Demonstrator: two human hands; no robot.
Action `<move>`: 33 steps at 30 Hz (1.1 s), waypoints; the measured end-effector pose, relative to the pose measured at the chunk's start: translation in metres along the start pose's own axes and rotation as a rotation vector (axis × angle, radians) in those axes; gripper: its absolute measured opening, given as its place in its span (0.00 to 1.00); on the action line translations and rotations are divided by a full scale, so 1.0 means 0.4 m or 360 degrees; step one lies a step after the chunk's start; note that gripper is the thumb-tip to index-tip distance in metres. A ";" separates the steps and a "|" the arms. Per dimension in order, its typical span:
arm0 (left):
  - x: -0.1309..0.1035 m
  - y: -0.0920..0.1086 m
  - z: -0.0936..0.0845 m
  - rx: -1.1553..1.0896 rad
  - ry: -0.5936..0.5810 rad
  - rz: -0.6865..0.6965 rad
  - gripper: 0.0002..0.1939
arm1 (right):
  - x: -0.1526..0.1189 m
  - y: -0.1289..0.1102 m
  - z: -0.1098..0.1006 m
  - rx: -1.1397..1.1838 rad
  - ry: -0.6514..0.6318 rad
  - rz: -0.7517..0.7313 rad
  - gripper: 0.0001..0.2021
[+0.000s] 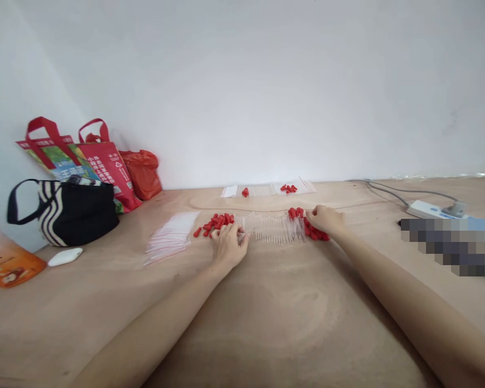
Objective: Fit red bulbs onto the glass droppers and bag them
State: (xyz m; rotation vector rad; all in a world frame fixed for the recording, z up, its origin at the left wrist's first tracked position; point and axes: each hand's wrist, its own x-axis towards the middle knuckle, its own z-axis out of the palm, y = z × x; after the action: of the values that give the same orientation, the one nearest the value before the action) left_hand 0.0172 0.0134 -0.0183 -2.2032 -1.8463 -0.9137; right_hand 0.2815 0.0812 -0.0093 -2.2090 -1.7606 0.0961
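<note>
Watching remotely, I see a row of thin clear tubes (270, 226) on the counter (267, 302), between my left hand (229, 245) and right hand (325, 218). A sideways nudge from either could skew the row; brushing the left red pieces (217, 222) or right red pieces (317, 234) might scatter them. The tubes' long axes run roughly near-to-far, toward the wall (267, 108); their tips are too small to tell apart. Both hands are curled; I can't tell whether they pinch anything.

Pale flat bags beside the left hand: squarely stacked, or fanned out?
Fanned out: the pale flat bags overlap on the table, their pinkish edges staggered one beyond another, left of the left hand.
</note>
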 end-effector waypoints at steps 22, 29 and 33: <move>0.079 -0.017 0.036 0.0391 0.0086 -0.0247 0.14 | -0.004 -0.010 -0.014 0.0263 -0.0073 0.0121 0.16; 0.115 0.016 0.030 0.0564 -0.0106 -0.0249 0.12 | -0.053 -0.045 0.013 0.0424 0.0629 -0.0217 0.13; 0.124 0.024 0.035 0.0647 -0.0118 -0.0223 0.11 | -0.119 -0.071 0.046 0.0472 0.0733 -0.0713 0.09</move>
State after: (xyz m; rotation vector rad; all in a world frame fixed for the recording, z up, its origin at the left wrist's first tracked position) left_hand 0.0347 0.0598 -0.0012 -1.9029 -2.0241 -0.4257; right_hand 0.2390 0.0444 -0.0254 -1.4484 -1.7819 -0.2212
